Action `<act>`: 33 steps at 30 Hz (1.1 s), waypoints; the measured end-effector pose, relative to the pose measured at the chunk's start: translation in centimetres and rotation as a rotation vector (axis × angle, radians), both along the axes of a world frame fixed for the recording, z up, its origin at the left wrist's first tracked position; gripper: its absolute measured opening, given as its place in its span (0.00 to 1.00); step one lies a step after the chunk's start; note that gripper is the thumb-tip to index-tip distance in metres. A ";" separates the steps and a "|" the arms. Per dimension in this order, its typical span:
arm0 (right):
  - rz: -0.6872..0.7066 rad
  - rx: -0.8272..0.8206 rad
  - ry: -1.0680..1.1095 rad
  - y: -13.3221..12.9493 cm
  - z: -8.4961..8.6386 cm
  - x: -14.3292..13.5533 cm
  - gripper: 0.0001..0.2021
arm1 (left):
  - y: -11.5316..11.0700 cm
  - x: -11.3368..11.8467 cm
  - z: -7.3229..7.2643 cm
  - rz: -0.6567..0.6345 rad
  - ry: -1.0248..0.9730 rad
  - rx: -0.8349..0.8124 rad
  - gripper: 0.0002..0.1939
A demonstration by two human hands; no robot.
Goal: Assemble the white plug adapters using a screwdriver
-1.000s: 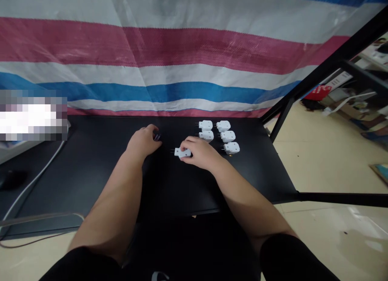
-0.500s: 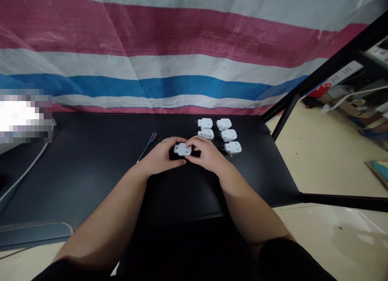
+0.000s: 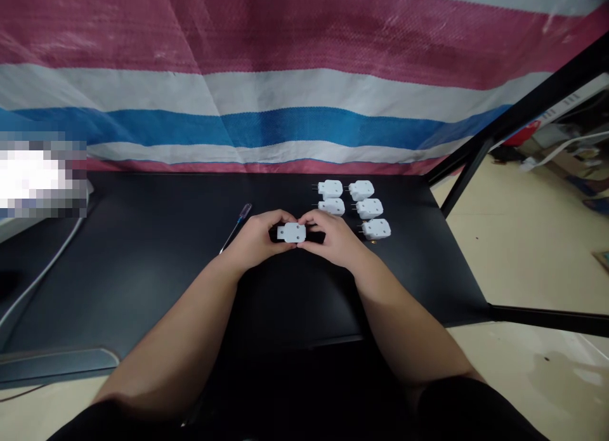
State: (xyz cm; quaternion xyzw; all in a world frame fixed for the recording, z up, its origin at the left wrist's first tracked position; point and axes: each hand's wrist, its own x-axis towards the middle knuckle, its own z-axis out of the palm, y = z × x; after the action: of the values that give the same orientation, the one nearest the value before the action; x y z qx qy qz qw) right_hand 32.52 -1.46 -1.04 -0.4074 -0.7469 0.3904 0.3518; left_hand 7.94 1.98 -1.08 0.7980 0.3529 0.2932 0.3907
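Between both hands, over the black table, is a white plug housing (image 3: pixel 291 232) with small dark holes in its upward face. My left hand (image 3: pixel 259 239) is closed around its left end, thumb on the near side and fingers on the far side. From the right, my right hand (image 3: pixel 333 238) pinches the same piece with fingers and thumb at its far and near edges. A screwdriver (image 3: pixel 244 211) with a dark, clear-looking handle lies just left of my left hand, its shaft tip partly behind my wrist. Beyond my right hand stand several similar white plugs (image 3: pixel 370 207) with metal pins pointing left.
The black table (image 3: pixel 143 269) reaches to a striped tarp (image 3: pixel 285 127) at the back. A white cable (image 3: pixel 42 273) runs along the left side by a blurred-out bright object. A black metal frame (image 3: pixel 476 165) bounds the right. Small brass-coloured bits (image 3: pixel 373 242) lie by the nearest plug.
The view has shifted slightly, so table items appear farther right. My right fingers have moved from the top face of the held plug to its edges; both hands still hold it.
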 end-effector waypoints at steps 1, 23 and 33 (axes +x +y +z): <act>0.002 0.004 -0.006 0.0 0.1 0.0 0.15 | 0.0 0.0 0.0 0.001 0.001 0.007 0.18; 0.000 0.015 -0.092 -0.2 0.3 -0.1 0.13 | 0.0 0.2 -0.2 0.040 0.014 -0.011 0.19; 0.020 0.043 -0.074 -0.5 0.9 -0.3 0.07 | 0.1 0.3 -0.3 0.060 0.045 -0.011 0.19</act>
State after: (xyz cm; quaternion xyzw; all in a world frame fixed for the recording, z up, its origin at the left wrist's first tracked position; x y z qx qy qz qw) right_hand 32.19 -1.98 -0.11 -0.4067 -0.7715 0.3624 0.3286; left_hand 8.22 2.03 -1.38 0.7914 0.3868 0.2847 0.3782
